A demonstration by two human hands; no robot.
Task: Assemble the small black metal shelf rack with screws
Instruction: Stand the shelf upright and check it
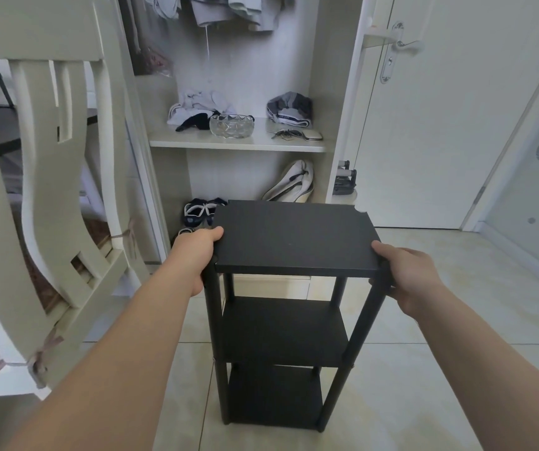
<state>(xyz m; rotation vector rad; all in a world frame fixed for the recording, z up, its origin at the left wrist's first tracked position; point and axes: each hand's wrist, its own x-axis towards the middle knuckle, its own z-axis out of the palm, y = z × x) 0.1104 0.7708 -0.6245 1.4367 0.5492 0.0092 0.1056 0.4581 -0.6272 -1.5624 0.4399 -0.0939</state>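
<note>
1 rack (294, 236), 3 shelves (284, 330); left hand (196, 255), right hand (411, 275) grip top.

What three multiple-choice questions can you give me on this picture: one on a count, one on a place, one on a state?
1. How many boards has the black rack?
A) two B) three C) four
2. Where does the glass bowl stand?
A) on the wardrobe shelf B) on the rack C) under the rack
3. How are the hands?
A) both grip the top board B) only one grips it C) neither touches it

Answers:
1 B: top, middle and bottom boards show.
2 A: it stands on the shelf inside the open wardrobe.
3 A: the left hand and right hand each curl over a side edge.
</note>
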